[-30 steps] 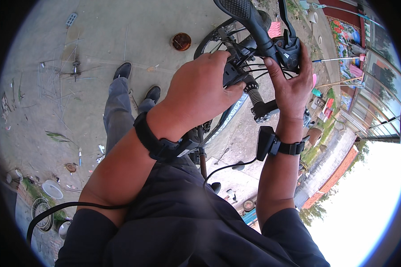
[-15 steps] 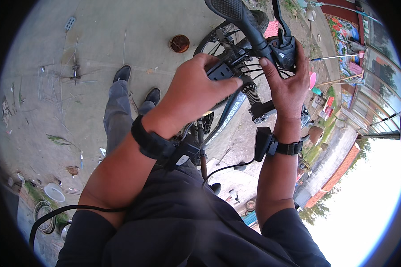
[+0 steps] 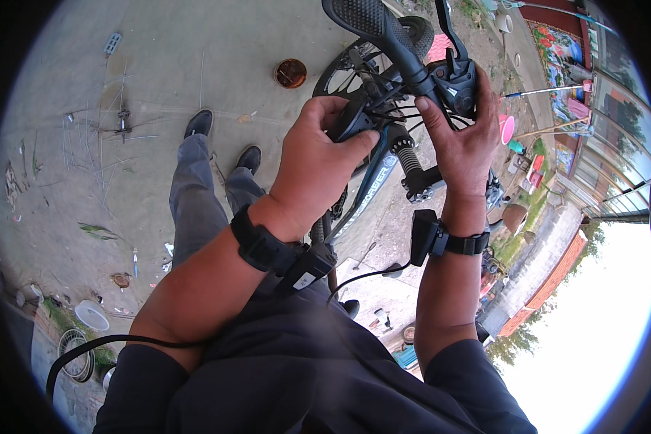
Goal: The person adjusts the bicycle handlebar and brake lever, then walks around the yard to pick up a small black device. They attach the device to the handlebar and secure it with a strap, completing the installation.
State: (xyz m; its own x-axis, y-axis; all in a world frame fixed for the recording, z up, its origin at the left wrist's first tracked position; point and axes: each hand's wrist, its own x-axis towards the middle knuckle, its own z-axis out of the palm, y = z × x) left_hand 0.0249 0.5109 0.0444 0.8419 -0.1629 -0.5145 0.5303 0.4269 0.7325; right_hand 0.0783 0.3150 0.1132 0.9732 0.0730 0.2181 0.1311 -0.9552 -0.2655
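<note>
Left hand (image 3: 315,170): my fingers are curled around a small black part (image 3: 351,119) at the bicycle handlebar, centre top of the frame.
Right hand (image 3: 461,145): fingers pressed against the black shifter (image 3: 456,83), thumb raised beside it.
Grip (image 3: 365,18): ribbed black, top centre, above both hands.
Front wheel (image 3: 412,32): behind the bar.

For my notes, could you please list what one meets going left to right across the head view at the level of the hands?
Bare concrete ground → black shoe → left hand → black bicycle handlebar controls with right hand → round pink bowl.
</note>
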